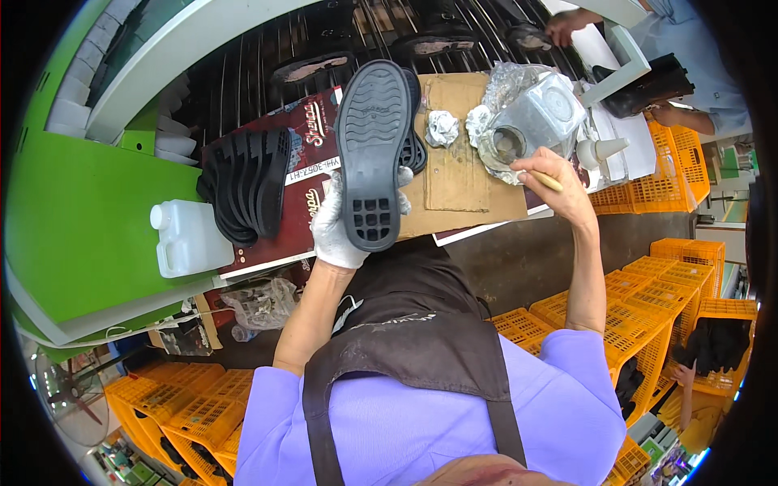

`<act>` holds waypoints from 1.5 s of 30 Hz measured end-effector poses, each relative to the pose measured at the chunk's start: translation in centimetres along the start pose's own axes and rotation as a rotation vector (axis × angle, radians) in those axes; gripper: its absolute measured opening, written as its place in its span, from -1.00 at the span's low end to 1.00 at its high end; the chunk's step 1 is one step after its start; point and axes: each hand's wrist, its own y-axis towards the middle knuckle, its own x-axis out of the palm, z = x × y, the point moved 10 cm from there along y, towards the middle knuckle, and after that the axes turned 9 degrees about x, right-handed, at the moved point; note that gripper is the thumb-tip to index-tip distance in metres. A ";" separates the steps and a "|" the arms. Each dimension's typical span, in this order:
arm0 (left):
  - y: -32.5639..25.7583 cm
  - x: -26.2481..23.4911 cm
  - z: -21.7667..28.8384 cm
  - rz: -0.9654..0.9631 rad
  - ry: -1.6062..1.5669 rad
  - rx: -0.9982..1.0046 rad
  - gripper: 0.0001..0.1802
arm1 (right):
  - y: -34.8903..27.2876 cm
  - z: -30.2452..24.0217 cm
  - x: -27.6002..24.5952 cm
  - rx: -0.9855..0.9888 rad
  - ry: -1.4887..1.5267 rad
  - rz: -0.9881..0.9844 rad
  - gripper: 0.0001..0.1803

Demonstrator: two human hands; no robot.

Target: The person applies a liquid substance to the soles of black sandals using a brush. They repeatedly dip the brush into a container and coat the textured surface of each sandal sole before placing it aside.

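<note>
My left hand, in a white glove, is closed round the heel end of a black shoe sole, held upright with its ridged tread toward me. Partly hidden behind it is another black sole. My bare right hand grips a brush by its pale wooden handle. The brush's tip is at the round mouth of a clear plastic container lying tilted in crumpled plastic; the bristles cannot be made out. Beneath my hands lies a cardboard sheet with balled-up white paper on it.
Several black soles stand in a row at left, beside a white jug. A cone-tipped white bottle stands at right. Shoes lie on a dark slatted rack, where a co-worker's hand reaches in. Orange crates are stacked behind me.
</note>
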 end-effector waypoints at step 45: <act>1.4 4.4 -0.9 -0.373 1.392 0.442 -0.33 | -5.5 -12.8 2.3 -0.456 0.406 0.661 -0.54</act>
